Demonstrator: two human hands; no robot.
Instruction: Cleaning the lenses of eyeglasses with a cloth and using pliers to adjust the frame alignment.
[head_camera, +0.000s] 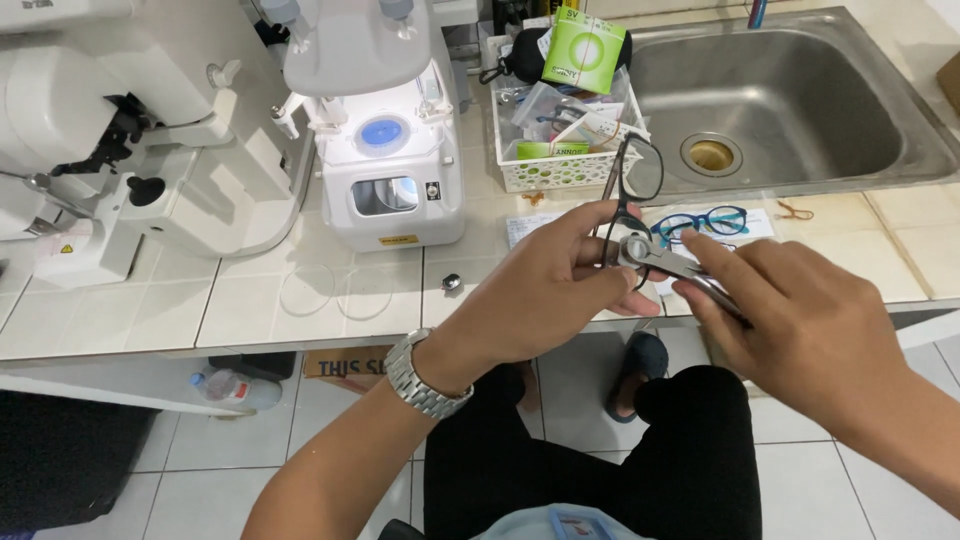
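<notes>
Just above the tiled counter edge, left hand reaching in palm-down, fingers clamped on dark-framed glasses held upright, right hand angled in from the right, fingers closed around metal pliers touching the frame, blue glasses lying just behind.

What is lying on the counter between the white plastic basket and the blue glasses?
In the head view, the dark-framed glasses held up by the left hand cross that stretch between the white basket and blue glasses; the tiled counter beneath looks bare.
</notes>
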